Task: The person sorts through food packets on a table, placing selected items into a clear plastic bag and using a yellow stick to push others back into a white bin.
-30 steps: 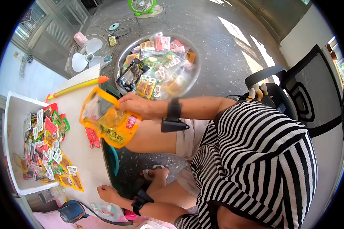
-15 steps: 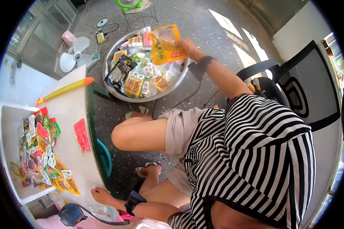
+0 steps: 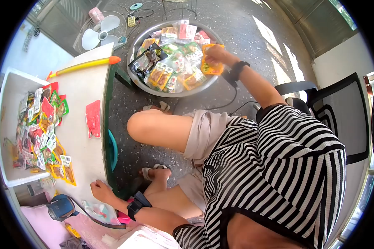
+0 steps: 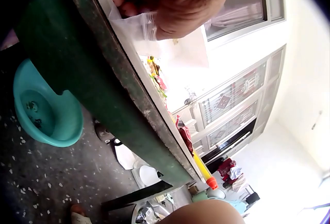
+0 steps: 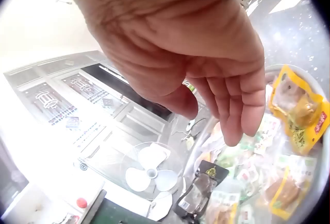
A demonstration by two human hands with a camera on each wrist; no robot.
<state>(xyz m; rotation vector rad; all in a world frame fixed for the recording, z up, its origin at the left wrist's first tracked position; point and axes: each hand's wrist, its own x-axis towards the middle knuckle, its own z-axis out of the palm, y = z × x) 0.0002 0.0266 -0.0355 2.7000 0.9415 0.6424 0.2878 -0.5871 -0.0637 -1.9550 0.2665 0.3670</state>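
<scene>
My right hand (image 3: 217, 56) hangs over the right rim of the metal basin (image 3: 131, 76), its fingers loosely extended and holding nothing in the right wrist view. A yellow pouch (image 5: 299, 110) with a see-through window lies at the basin's edge beside the fingers, apart from them. Above the near table edge, my left hand (image 3: 103, 192) has its fingers curled; in the left wrist view they pinch a clear zip bag (image 4: 136, 27). A red packet (image 3: 93, 118) lies on the white table (image 3: 77, 143), away from both hands.
A white foam box (image 3: 6, 124) full of small packets stands on the table's far side. A yellow stick (image 3: 83, 65) with an orange tip lies at the table's end. A fan (image 3: 103, 36) stands behind the basin. Under the table is a teal basin (image 4: 51, 126).
My right hand has carried the yellow pouch from above the table across to the basin's right side and let it go. The left hand stays by the table edge.
</scene>
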